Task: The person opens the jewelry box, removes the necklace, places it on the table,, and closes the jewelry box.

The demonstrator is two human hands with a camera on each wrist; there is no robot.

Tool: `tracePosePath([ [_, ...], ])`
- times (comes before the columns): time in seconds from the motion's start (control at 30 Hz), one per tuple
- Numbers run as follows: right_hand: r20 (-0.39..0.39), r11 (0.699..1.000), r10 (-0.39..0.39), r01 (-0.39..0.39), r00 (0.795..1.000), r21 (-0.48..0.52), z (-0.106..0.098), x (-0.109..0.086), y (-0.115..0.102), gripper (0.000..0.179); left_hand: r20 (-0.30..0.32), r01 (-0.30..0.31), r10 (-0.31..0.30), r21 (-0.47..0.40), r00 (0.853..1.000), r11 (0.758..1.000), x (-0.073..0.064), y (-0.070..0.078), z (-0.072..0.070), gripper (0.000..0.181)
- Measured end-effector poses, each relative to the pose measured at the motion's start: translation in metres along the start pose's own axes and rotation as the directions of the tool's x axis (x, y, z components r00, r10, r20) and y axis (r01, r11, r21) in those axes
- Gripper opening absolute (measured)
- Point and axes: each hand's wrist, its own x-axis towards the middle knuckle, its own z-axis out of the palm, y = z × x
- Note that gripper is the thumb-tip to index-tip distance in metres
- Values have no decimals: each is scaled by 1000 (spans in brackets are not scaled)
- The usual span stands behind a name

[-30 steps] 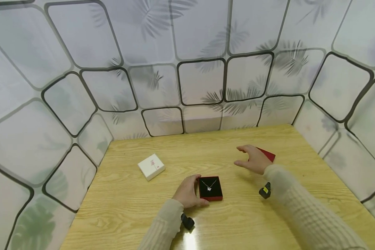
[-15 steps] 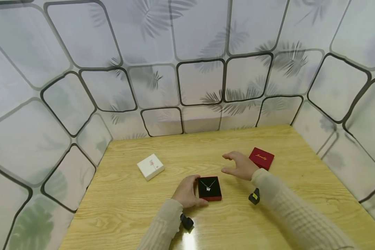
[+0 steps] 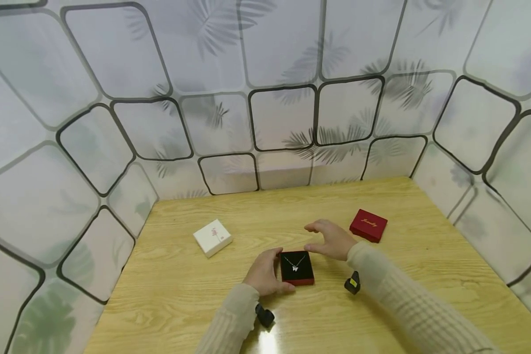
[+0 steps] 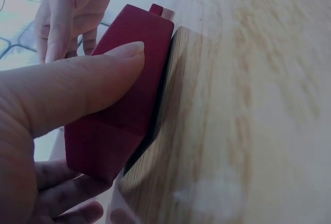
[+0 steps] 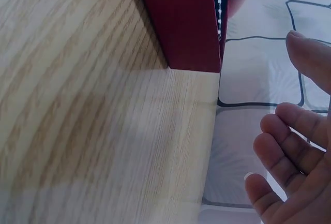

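A small red jewelry box (image 3: 298,282) sits on the table with a black lining and a silver necklace (image 3: 295,268) that has a butterfly-like pendant. My left hand (image 3: 265,273) grips its left side. In the left wrist view, the thumb presses one red wall of the box (image 4: 147,32) while fingers reach round the far corner. My right hand (image 3: 332,241) hovers by the box's back right corner, thumb and fingers spread apart. The right wrist view shows those loosely bent fingers (image 5: 282,157) holding nothing, apart from the box (image 5: 183,27).
A red lid (image 3: 368,226) with gold lettering lies at the back right of the wooden table (image 3: 181,305). At the back left is a white box (image 3: 213,238) with a pink flower print. Patterned cloth walls (image 3: 283,118) enclose the table's back and sides.
My right hand has moved left and a little toward me, from in front of the red lid to beside the jewelry box. The left hand keeps its grip.
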Motion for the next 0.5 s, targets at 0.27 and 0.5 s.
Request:
tracePosePath([
  [0.27, 4, 999, -39, 39, 999, 7, 5, 0, -7, 61, -13, -5, 5, -3, 1000, 1000, -1, 0, 0, 102],
  [0.5, 47, 1000, -28, 28, 999, 8, 9, 0, -14, 59, -20, -13, 13, 9, 1000, 1000, -1, -1, 2, 100],
])
